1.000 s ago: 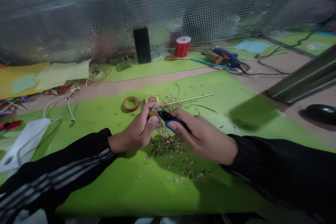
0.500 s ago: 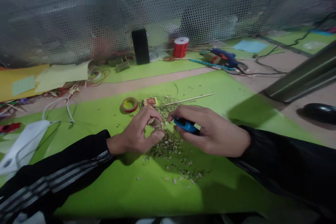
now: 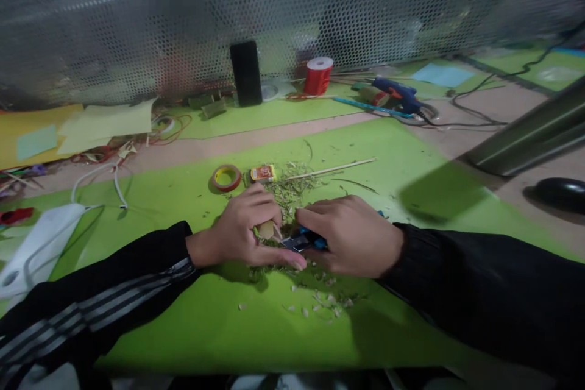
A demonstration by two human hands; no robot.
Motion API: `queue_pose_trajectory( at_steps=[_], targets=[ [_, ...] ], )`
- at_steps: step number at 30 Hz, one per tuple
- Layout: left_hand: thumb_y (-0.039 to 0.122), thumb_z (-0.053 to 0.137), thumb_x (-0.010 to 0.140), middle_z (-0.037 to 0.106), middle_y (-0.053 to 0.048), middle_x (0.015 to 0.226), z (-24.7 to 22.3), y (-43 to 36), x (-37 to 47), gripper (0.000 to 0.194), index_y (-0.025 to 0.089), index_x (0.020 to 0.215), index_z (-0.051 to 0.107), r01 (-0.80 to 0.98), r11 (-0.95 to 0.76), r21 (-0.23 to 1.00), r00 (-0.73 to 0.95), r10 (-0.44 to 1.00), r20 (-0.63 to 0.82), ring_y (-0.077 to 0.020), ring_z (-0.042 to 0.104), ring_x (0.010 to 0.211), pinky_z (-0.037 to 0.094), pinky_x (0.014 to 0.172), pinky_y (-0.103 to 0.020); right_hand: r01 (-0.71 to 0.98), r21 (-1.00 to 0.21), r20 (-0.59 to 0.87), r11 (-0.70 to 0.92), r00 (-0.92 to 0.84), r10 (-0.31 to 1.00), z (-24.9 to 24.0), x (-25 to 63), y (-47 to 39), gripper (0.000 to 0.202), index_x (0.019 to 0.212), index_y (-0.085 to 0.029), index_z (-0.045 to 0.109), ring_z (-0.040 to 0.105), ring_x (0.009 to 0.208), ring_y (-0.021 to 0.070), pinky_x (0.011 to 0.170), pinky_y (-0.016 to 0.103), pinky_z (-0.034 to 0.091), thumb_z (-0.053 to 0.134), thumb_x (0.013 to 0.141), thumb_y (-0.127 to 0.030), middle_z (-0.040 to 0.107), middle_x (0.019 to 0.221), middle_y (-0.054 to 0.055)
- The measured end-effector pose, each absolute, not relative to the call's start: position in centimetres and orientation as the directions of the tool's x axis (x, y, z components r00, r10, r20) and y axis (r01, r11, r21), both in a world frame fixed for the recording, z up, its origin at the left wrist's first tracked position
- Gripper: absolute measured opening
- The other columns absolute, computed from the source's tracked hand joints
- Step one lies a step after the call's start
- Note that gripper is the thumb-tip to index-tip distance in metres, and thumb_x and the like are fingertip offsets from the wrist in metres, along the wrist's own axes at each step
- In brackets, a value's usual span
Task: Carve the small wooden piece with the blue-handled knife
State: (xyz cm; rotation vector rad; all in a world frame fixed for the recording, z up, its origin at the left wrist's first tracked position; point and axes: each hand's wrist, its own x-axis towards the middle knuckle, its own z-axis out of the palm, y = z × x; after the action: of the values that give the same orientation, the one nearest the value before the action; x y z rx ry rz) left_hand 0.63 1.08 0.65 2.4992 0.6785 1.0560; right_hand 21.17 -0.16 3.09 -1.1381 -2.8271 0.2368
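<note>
— Labels in front of you?
— One box [image 3: 262, 173], red and yellow, printed; lettering too small to read. One tape [image 3: 235, 183], round, red-brown outside, yellow core with dark marks, illegible. The two lie side by side, near your hands.

— Your left hand [image 3: 247, 228]?
— Partly closed: fingers curled over one piece [image 3: 266, 231], tan, pale at the end facing right; thumb stretched out below it.

— Your right hand [image 3: 354, 234]?
— Closed round one knife [image 3: 315, 239], blue and black, its grey blade [image 3: 295, 244] pointing at the piece. Whether blade and piece touch, you cannot tell from here.

— Where is the piece?
— In your left hand, above the smooth green sheet [image 3: 274, 341], among curled, dry shavings [image 3: 295, 184].

— Remaining stock?
— One stick [image 3: 340, 166], thin, pale, its near end in the shavings. Behind: one phone [image 3: 246, 73], black, upright; one spool [image 3: 317, 78], red, white-topped; one glue gun [image 3: 397, 91], blue and orange; one panel [image 3: 274, 6], grey, perforated.
</note>
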Motion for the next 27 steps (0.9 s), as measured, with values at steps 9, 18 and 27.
queue_pose_trajectory(
  at_steps=[9,18,27],
  targets=[
    [0.07,0.067,0.073,0.042,0.004,0.056,0.42,1.13,0.45,0.057,0.018,0.062,0.047,0.31,-0.839,0.447,0.632,0.533,0.563,-0.0119,0.035,0.057,0.029,0.058,-0.028,0.661,-0.143,0.079,0.736,-0.734,0.675,2.29,21.05,-0.11,0.019,0.079,-0.02,0.052,0.049,0.059,0.0148,0.055,0.03,0.014,0.06,0.079,-0.037,0.063,0.069,0.003],
    [0.068,0.068,0.074,0.043,0.004,0.057,0.38,1.05,0.51,0.055,0.018,0.064,0.047,0.294,-0.859,0.418,0.649,0.501,0.573,-0.0122,0.036,0.058,0.03,0.059,-0.029,0.655,-0.161,0.045,0.738,-0.743,0.668,2.23,20.81,-0.12,0.015,0.078,-0.02,0.053,0.049,0.058,0.0142,0.054,0.03,0.014,0.061,0.077,-0.033,0.063,0.068,0.002],
    [0.055,0.065,0.081,0.045,0.004,0.054,0.87,0.83,0.8,0.044,0.02,0.063,0.044,0.271,-0.9,0.342,0.683,0.43,0.59,-0.012,0.037,0.054,0.03,0.056,-0.029,0.65,-0.199,-0.064,0.733,-0.755,0.652,2.31,20.41,-0.4,0.019,0.085,-0.019,0.058,0.059,0.061,0.016,0.054,0.03,0.018,0.063,0.078,-0.036,0.07,0.077,0.004]
  ],
)
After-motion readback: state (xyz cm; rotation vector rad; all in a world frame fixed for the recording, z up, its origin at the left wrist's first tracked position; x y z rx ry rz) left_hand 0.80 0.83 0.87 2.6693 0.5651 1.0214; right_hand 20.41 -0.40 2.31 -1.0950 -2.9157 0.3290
